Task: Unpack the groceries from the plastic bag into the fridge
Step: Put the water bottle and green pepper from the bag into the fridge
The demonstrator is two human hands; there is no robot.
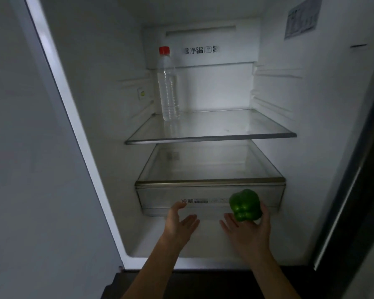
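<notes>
Green pepper [245, 205] hides part of the right hand [251, 233]; sticker [302, 17] print unreadable

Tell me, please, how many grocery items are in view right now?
2: a water bottle standing left on the glass shelf, and a green pepper in the right hand before the drawer. More may lie out of frame.

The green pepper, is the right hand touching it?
Touching. The head view shows the right hand cupping the green pepper from below, with its fingers curled round the pepper's side and no gap between them.
</notes>
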